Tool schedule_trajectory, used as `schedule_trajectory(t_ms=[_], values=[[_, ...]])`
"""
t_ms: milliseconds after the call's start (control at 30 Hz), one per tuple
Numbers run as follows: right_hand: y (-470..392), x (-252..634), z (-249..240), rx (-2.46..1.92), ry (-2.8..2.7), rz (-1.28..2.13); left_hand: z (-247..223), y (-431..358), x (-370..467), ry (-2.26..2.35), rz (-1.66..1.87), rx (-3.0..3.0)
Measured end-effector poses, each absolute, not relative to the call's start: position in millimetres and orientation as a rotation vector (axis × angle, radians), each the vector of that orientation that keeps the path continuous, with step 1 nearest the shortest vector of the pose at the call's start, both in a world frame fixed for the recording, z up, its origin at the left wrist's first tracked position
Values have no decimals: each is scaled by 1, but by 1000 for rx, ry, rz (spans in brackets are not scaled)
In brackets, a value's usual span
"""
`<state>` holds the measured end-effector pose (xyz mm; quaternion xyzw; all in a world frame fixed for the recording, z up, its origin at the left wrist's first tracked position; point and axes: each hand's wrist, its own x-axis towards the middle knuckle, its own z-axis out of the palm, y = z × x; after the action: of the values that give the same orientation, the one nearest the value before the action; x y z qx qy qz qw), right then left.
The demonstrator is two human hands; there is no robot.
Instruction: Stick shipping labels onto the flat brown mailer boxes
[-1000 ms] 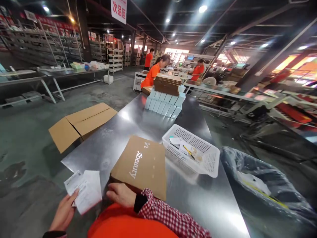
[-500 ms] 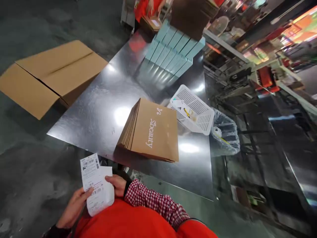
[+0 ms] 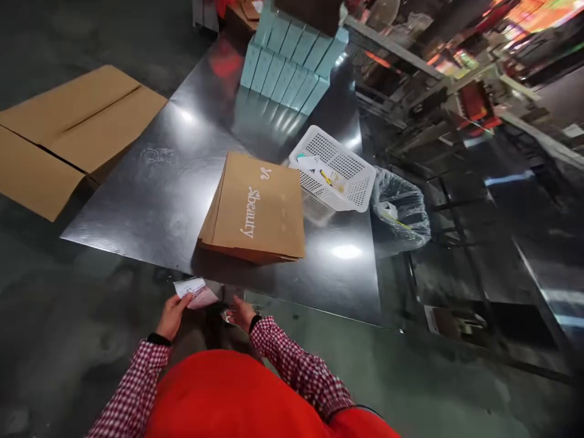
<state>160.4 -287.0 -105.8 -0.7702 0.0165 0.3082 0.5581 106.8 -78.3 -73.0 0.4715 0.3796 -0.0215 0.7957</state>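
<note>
My left hand [image 3: 173, 313] pinches a white printed label sheet [image 3: 197, 293] by its lower left edge, just below the front edge of the metal table [image 3: 123, 201]. To its right my right hand [image 3: 241, 313] is off the paper, its fingers apart and nothing in them. Beyond the hands, a stack of flat brown cardboard cartons [image 3: 274, 207] lies on the table, the top one printed with white lettering.
A white perforated basket [image 3: 342, 152] holding papers and a yellow item sits behind the cartons. Light-blue boxes [image 3: 285, 73] are stacked at the far end. A large open carton [image 3: 91, 121] stands left, a plastic-lined bin [image 3: 401, 207] right.
My right hand has let go of the paper and moved right. My left hand has carried the paper forward to the table's edge, and the sheet now looks tilted. The view has shifted.
</note>
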Motion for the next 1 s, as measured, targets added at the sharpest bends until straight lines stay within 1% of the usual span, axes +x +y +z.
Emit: schedule_trajectory(t_ms=[133,233,300,433,533,633,833,933,1000], values=[[-330,149,-63,-1622,181,868,-38,-74,110,708,14,1092],[-346,151,-17,-1519,145,767,6,-70,99,653,95,1149],[-347,157,23,-1603,-74,538,39,-69,95,589,148,1240],[-323,172,112,-1814,-743,-83,99,-78,107,383,156,1450],[-291,179,154,-1946,-1121,-326,127,-86,126,239,74,1547],[-262,189,162,-2028,-1175,-376,141,-86,143,97,7,1624],[-239,206,156,-2047,-900,-235,142,-59,167,-70,-152,1653],[-226,206,152,-1956,-664,-79,138,-49,180,-193,-178,1756],[-216,210,145,-1796,-418,9,136,-48,187,-230,-152,1796]])
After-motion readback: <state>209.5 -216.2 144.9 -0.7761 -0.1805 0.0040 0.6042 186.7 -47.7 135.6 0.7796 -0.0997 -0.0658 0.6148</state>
